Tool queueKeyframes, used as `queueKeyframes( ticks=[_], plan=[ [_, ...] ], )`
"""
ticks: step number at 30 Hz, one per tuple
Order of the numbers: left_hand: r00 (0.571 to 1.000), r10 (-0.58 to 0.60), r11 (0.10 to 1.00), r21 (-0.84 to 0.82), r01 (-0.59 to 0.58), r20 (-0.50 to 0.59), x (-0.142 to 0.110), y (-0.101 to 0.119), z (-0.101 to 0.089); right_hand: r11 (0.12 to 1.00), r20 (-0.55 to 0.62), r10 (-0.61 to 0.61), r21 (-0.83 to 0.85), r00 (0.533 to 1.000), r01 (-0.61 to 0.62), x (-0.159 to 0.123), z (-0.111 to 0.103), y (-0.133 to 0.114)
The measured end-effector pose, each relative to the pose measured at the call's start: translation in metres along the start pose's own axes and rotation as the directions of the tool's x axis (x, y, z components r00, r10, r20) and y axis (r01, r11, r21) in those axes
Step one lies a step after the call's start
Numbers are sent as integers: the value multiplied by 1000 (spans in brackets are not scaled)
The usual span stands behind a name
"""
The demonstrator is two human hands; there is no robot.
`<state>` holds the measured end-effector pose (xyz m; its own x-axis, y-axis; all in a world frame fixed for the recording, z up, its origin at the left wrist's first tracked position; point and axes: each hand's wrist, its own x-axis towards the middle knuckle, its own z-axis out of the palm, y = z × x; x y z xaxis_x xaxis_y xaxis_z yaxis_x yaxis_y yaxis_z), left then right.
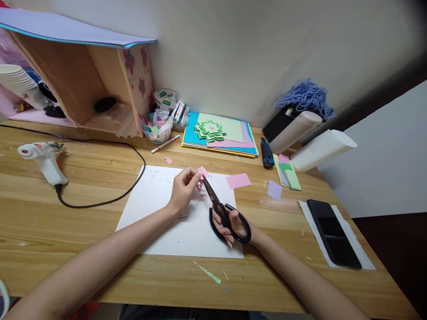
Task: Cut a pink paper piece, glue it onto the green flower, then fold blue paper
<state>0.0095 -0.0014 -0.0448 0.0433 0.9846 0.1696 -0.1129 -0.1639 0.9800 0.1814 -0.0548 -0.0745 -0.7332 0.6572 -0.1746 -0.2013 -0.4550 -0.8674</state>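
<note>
Pinched between the thumb and fingers of my left hand [183, 189] is a small piece of pink paper [202, 171]. My right hand [231, 224] has its fingers through the handles of black scissors [218, 206]. The scissors' blades point up and left, and their tips meet the pink paper by my left fingertips. Whether the blades are fully closed is hard to see. Both hands are above a white sheet [153, 231] with small marks and scraps on it. A pink paper rectangle [239, 181] lies just right of the sheet.
A glue gun [43, 164] with a black cord rests at left. Behind stand an open box [100, 80], a scrap bowl [156, 129] and stacked coloured paper [190, 140] with a green paper flower [211, 130]. At right lie a blue cutter [267, 153] and a phone [333, 233].
</note>
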Motion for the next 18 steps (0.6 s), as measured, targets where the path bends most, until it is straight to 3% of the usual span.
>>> queueKeyframes(
  ticks=[9, 18],
  plan=[
    [999, -9, 1000, -1, 9, -33, 2, 1, 0, 1000, 6, 1, 4, 1000, -1, 1, -2, 1],
    [999, -20, 999, -32, 21, 31, 2, -5, -1, 998, -6, 34, 46, 999, -34, 0, -3, 5]
  ],
)
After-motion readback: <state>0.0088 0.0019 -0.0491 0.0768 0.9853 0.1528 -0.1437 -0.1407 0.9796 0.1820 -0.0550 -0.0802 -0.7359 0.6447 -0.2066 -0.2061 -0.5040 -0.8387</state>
